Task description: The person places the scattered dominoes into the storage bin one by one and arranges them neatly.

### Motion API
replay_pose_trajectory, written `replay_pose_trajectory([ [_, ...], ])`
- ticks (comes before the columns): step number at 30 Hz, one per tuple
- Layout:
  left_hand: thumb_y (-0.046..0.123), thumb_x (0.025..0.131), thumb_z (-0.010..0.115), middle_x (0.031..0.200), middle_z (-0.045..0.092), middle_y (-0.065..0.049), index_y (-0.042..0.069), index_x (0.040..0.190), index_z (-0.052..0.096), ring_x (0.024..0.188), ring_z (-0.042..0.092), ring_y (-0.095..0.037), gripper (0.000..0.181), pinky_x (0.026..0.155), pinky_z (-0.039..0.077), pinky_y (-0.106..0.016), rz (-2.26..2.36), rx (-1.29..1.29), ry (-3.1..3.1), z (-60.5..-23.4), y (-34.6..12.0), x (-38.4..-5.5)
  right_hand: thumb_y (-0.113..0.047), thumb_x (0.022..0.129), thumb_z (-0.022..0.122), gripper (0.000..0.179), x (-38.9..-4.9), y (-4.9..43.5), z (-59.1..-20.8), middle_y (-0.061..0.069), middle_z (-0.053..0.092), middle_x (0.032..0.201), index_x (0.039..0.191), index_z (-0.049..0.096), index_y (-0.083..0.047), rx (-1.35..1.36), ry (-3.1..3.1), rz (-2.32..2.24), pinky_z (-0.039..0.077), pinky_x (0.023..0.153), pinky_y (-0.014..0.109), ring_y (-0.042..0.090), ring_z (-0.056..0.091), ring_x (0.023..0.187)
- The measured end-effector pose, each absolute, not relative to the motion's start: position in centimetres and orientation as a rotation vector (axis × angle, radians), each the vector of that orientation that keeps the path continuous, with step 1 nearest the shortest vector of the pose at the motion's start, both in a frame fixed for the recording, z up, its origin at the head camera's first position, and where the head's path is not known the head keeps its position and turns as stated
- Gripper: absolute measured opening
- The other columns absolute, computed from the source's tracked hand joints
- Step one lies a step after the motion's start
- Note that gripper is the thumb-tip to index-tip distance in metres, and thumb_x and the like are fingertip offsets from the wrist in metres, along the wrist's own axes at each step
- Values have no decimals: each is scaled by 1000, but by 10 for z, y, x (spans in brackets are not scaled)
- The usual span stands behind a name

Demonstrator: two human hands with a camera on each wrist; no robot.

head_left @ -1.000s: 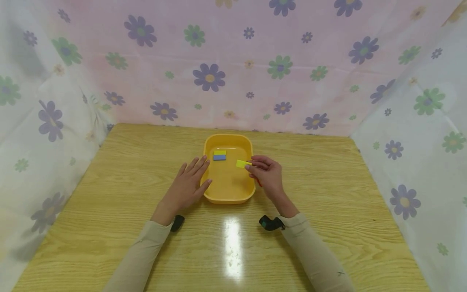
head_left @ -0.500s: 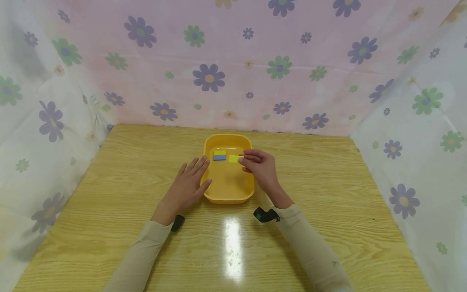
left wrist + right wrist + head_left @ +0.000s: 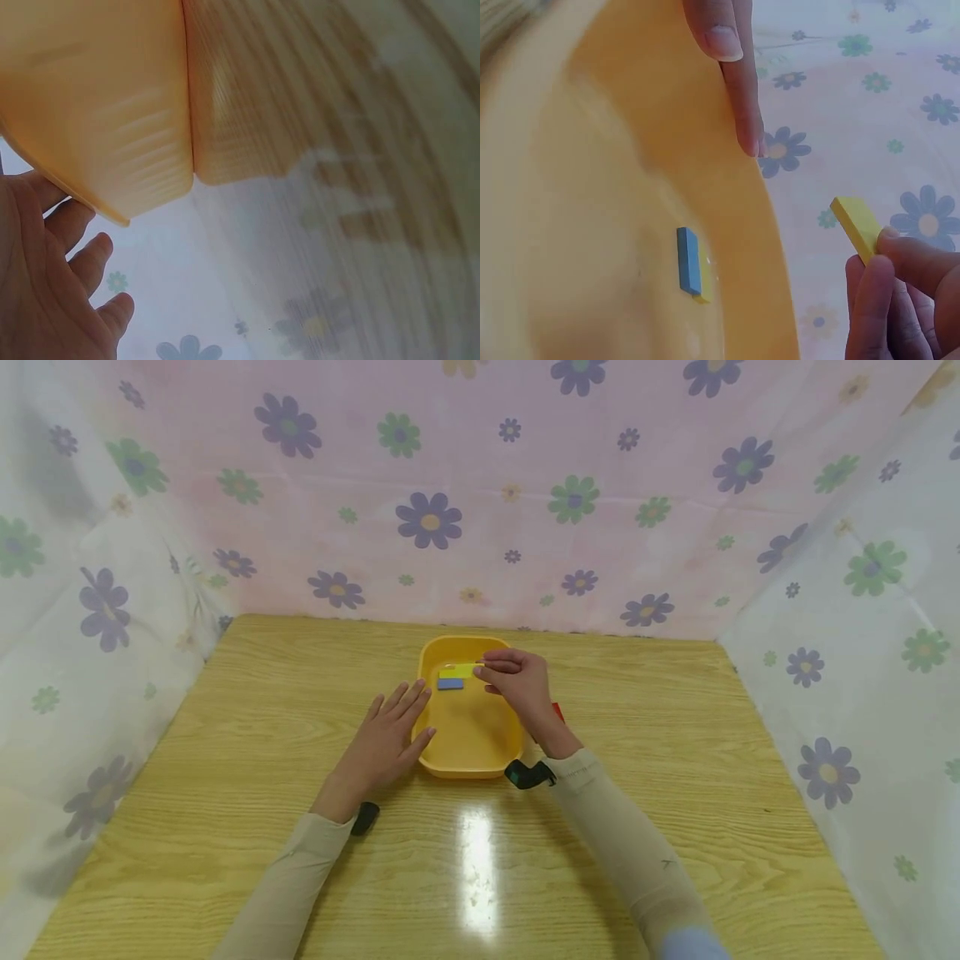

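A yellow-orange plastic tub [image 3: 468,773] stands on the table. Inside lie a blue block [image 3: 450,684] and, right beside it, a yellow block [image 3: 704,281]. My right hand [image 3: 519,681] is over the tub's far right part, pinching another yellow block [image 3: 857,226] between thumb and fingers. In the head view this held block overlaps the yellow one below; the right wrist view shows it raised above the rim. My left hand [image 3: 386,735] rests on the tub's left rim with fingers straight and spread.
Something red [image 3: 558,712] shows partly from behind my right wrist, just right of the tub. Flowered cloth [image 3: 480,527] hangs behind the wooden table [image 3: 300,668] and along both sides. Black wrist cameras [image 3: 529,774] sit at both cuffs.
My right hand has carried the yellow block from the tub's right side leftward and away from me, toward the two blocks inside. The left hand has stayed put.
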State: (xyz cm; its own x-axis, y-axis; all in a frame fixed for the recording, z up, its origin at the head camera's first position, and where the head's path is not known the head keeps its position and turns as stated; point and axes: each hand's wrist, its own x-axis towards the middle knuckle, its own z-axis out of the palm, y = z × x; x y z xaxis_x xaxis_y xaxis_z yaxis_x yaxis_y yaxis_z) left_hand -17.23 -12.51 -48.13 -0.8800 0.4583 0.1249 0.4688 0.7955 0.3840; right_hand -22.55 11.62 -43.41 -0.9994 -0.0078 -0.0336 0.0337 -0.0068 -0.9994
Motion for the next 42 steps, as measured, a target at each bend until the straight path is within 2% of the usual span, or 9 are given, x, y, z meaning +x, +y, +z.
replay_pose_trajectory([
  [4, 43, 108, 45, 170, 18, -7, 8, 161, 28, 157, 16, -33, 66, 124, 10, -61, -649, -764, -2952, -481, -125, -172, -7, 88, 80, 33, -233, 111, -435, 16, 75, 106, 116, 71, 7, 23, 2239, -2170, 61, 73, 27, 11, 73, 83],
  [8, 43, 108, 44, 170, 18, -6, 8, 161, 28, 157, 15, -32, 66, 124, 10, -61, -652, -762, -2953, -481, -125, -172, -7, 88, 80, 34, -240, 107, -439, 15, 75, 104, 117, 71, 8, 38, 2246, -2157, 61, 71, 27, 12, 72, 82],
  [14, 44, 108, 43, 170, 17, -4, 9, 162, 28, 157, 15, -31, 66, 125, 9, -59, -652, -758, -2957, -480, -125, -173, -6, 88, 79, 39, -247, 102, -446, 17, 74, 105, 121, 67, 11, 40, 2225, -2145, 61, 83, 47, 16, 73, 81],
  [17, 44, 108, 44, 170, 18, -5, 9, 161, 28, 157, 16, -31, 66, 125, 10, -60, -651, -760, -2954, -480, -125, -173, -5, 87, 80, 40, -251, 99, -448, 18, 73, 105, 121, 67, 12, 53, 2221, -2139, 60, 83, 50, 12, 73, 77],
  [23, 43, 108, 44, 170, 19, -7, 8, 161, 29, 157, 16, -33, 65, 124, 10, -61, -655, -764, -2956, -481, -126, -174, -6, 86, 82, 41, -260, 92, -452, 17, 73, 102, 120, 67, 12, 87, 2245, -2125, 63, 72, 38, 16, 74, 77],
  [26, 43, 108, 45, 170, 19, -7, 7, 161, 29, 157, 16, -33, 65, 124, 10, -61, -660, -765, -2956, -481, -126, -174, -5, 85, 82, 41, -262, 90, -454, 18, 73, 102, 120, 67, 12, 100, 2254, -2100, 63, 74, 40, 18, 74, 77],
  [34, 43, 108, 45, 170, 18, -5, 9, 162, 28, 157, 15, -31, 65, 125, 10, -60, -669, -768, -2954, -481, -126, -174, 0, 82, 82, 34, -263, 89, -457, 25, 75, 94, 111, 69, 13, 86, 2371, -1839, 62, 76, 46, 42, 74, 82],
  [39, 43, 108, 44, 170, 18, -5, 9, 162, 28, 157, 16, -32, 65, 124, 11, -61, -664, -771, -2950, -481, -126, -175, -1, 78, 85, 28, -266, 87, -466, 19, 73, 75, 100, 72, 10, 61, 2486, -1654, 58, 56, 25, 20, 67, 52],
  [42, 43, 108, 44, 170, 18, -5, 9, 162, 28, 157, 16, -31, 65, 124, 10, -60, -665, -768, -2955, -481, -126, -175, -3, 76, 87, 27, -268, 86, -472, 13, 69, 69, 96, 72, 9, 70, 2562, -1546, 52, 51, 20, 10, 60, 46],
])
